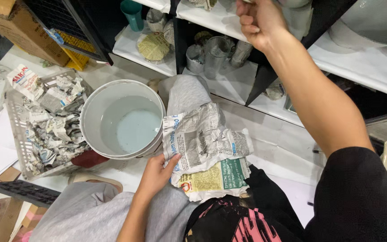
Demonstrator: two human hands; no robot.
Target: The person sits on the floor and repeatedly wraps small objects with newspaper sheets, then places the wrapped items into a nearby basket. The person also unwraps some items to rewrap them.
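Fingers of the left hand (155, 175) pinch the crumpled newspaper (204, 148) lying on the lap beside the white bucket (96, 105) (watery inside); right hand (260, 20) curled into a fist up at the shelf (229, 20)

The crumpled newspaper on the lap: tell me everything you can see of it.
The newspaper is a creased, wrinkled sheet of thin printed paper, mostly grey text with a green and yellow panel at its lower edge. It lies spread, not balled, across the person's grey-trousered knee, its left edge against the white bucket. The left hand pinches its lower left corner, thumb on top. The right hand is away, raised at the shelf.
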